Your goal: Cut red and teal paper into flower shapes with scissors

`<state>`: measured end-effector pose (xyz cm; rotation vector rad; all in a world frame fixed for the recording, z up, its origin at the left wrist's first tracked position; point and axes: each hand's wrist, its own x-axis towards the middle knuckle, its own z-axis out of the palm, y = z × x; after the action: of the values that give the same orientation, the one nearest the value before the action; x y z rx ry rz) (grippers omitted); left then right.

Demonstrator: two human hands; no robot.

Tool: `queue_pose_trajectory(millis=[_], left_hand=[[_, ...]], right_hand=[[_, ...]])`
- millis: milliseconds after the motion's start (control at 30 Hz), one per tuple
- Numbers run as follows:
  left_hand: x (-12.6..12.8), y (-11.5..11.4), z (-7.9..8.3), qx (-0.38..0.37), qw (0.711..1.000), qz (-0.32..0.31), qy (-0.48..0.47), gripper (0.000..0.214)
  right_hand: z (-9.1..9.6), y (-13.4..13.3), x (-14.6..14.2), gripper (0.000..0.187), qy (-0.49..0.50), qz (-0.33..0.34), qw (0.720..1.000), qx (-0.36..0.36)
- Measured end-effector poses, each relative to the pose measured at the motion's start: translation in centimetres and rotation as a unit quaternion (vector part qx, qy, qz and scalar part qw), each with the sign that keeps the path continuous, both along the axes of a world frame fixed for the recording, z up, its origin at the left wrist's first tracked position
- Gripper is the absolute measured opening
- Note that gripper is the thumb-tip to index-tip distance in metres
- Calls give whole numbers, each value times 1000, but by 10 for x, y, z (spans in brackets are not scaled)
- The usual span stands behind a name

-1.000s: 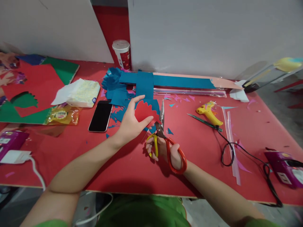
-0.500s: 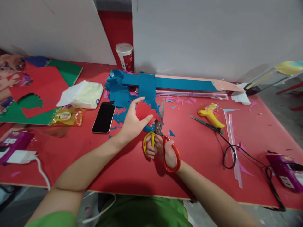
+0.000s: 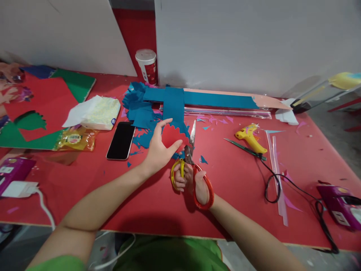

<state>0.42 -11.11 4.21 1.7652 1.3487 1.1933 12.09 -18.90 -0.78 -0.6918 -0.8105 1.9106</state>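
Between the thumb and fingers of my left hand (image 3: 160,148) is a piece of red paper (image 3: 172,137) with a scalloped upper edge. My right hand (image 3: 200,186) has its thumb and fingers through the loops of a pair of scissors (image 3: 188,156), one loop yellow and the other red. The blades point away from me and are parted at the right edge of the red paper. Blue crepe paper (image 3: 173,103) lies behind my hands, in strips and crumpled pieces.
A black-screened phone (image 3: 120,141) lies left of my hands, near a tissue pack (image 3: 102,113). A red-and-white cup (image 3: 146,66) stands at the back. To the right are a yellow glue gun (image 3: 252,138), green tweezers (image 3: 244,148), a black cord (image 3: 296,185) and a purple power strip (image 3: 340,207).
My hands, the red paper and the scissors keep nearly the same place, with the blades still parted. The whole view has shifted slightly.
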Motion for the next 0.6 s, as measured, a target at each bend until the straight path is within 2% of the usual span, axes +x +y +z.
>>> queue_pose_trajectory(millis=[233,467,600], left_hand=[[4,-3,-4,-6,1000,25,-13,58],[6,-5,-8,-67,996,33,-54,52],[7,-5,-10,-98,988,9,-116,37]], right_hand=[[-2,-1,0,72,0,-6,1000,-6],[-1,-2,0,69,4,-18,1000,7],[-2,-1,1,69,-3,-7,1000,8]])
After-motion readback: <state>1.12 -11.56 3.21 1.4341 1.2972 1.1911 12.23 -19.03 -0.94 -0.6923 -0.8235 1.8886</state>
